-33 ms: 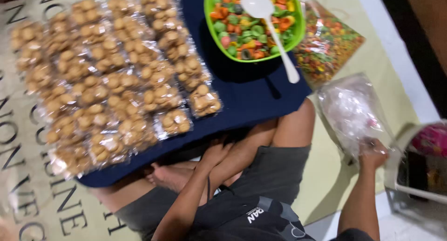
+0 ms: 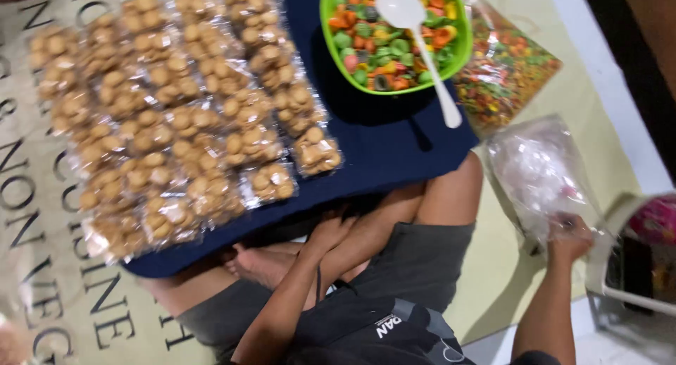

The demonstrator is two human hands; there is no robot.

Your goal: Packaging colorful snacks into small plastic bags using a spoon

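My right hand [image 2: 569, 239] is out to the right and closed on the lower end of a bundle of clear plastic bags [image 2: 539, 169] that lies on the mat. My left hand [image 2: 327, 232] rests on my crossed legs at the near edge of a navy blue board [image 2: 380, 146] and holds nothing. On the board, many small sealed packs of round brown cookies [image 2: 183, 118] lie in rows. A green bowl [image 2: 461, 51] of colourful snack pieces stands at the far right of the board, with a white plastic spoon [image 2: 422, 41] in it.
A large clear bag of the same colourful snacks [image 2: 507, 72] lies right of the bowl. A white frame-like object [image 2: 620, 266] with something pink [image 2: 655, 220] stands at the right edge. A beige mat with dark lettering [image 2: 42, 196] covers the floor.
The view has shifted slightly, so everything sits a little further right and lower. My right hand still grips the plastic bags, and my left hand has not moved.
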